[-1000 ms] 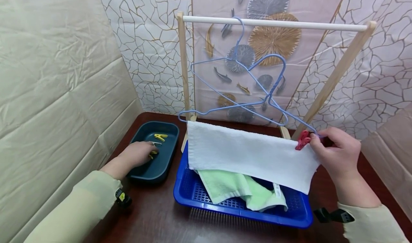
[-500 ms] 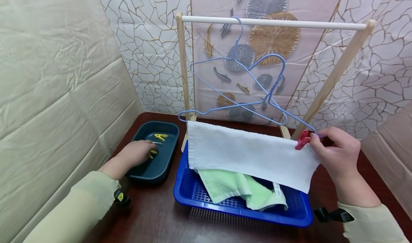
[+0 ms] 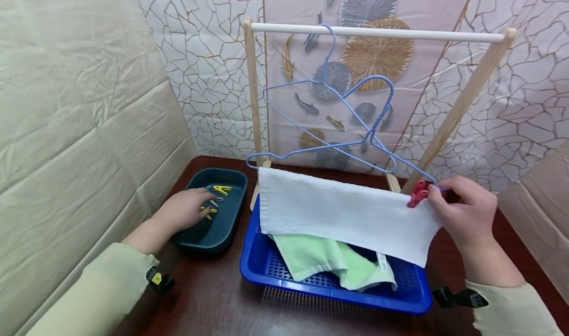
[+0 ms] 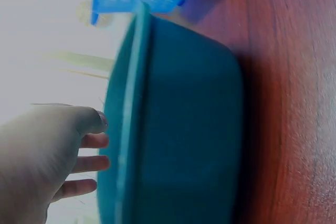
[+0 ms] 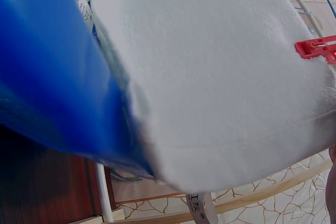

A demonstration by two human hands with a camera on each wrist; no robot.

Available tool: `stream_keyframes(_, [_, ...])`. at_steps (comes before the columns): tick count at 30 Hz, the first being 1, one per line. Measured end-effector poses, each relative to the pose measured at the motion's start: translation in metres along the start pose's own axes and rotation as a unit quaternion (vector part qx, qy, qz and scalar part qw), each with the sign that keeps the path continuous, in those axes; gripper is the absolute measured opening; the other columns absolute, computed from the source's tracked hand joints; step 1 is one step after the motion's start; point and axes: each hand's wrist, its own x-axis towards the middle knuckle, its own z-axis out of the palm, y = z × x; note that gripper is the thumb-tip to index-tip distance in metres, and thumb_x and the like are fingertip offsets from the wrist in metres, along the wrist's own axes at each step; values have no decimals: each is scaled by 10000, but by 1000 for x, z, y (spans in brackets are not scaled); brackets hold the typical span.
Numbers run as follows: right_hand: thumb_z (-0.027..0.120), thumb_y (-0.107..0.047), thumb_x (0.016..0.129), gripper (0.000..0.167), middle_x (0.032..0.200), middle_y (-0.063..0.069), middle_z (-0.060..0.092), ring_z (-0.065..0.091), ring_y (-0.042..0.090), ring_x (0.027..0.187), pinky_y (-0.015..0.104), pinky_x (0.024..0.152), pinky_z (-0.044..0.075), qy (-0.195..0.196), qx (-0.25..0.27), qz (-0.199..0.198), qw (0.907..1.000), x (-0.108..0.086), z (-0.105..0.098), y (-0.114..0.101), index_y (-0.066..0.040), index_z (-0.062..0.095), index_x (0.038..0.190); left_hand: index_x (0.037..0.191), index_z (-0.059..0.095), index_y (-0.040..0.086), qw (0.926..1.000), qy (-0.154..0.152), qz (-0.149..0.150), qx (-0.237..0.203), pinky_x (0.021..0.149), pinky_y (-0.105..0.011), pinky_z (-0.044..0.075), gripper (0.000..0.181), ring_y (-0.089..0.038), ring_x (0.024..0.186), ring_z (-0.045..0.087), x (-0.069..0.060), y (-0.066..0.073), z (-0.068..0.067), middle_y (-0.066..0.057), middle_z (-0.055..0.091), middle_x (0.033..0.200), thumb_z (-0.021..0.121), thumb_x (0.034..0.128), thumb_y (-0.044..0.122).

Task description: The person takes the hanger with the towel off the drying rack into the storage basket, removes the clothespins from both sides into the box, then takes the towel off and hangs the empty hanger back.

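Observation:
My left hand (image 3: 186,208) reaches into a dark teal tray (image 3: 240,175). Its fingers are loosely spread over several clothespins, yellow (image 3: 222,189) and pale (image 3: 213,203); in the left wrist view nothing shows gripped between them. My right hand (image 3: 467,210) pinches the right end of a blue clothes hanger (image 3: 306,151) and holds the white towel's corner there. The white towel (image 3: 338,207) hangs folded over the hanger's lower bar. A red clothespin (image 3: 418,194) fastens it near my right fingertips. In the right wrist view the towel (image 5: 210,77) hides much of the background.
Below the towel stands a blue perforated basket (image 3: 333,296) with a green towel (image 3: 311,257) in it. Behind rises a wooden rack with a white rod (image 3: 422,33), from which another blue hanger (image 3: 295,83) hangs. Cloth-covered walls enclose the table (image 3: 209,296).
My left hand has shifted slightly left and up within the tray, its fingers spreading and uncovering more of the clothespins. The right hand, hanger and white towel stay in place.

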Motion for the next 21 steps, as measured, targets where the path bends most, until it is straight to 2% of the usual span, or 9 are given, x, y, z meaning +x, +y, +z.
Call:
stream_keyframes(4, [655,-20,776,152,667,259,575,435,-71,671,50,662,387,10,28,-8,10000,0,0,-1,108,662,695,1248,678,127,9998,187,-11,-61,867,-459,544,335,-252,1068,643,-6,9,-14,-82,647,1229,690,935,247])
stream_keyframes(9, [659,-24,772,151,668,242,578,437,-72,672,52,665,388,34,-10,21,10000,0,0,-1,107,664,697,1229,693,159,9975,610,257,-228,881,-447,541,297,-234,1094,634,-11,25,-33,-51,655,1225,679,942,237])
stream_keyframes(15, [670,-8,768,131,676,199,583,441,-66,672,55,663,392,6,-28,56,10000,0,1,-1,107,667,706,1203,710,161,9901,1171,695,-333,859,-418,548,282,-213,1088,644,-20,60,-60,-29,674,1199,703,928,224])
stream_keyframes(21, [673,-14,764,131,674,191,578,436,-68,669,52,663,391,22,-63,60,10000,-1,1,0,101,665,701,1207,708,150,9838,1337,1138,-373,897,-413,537,292,-204,1100,638,-26,94,-77,-24,680,1184,714,923,218])
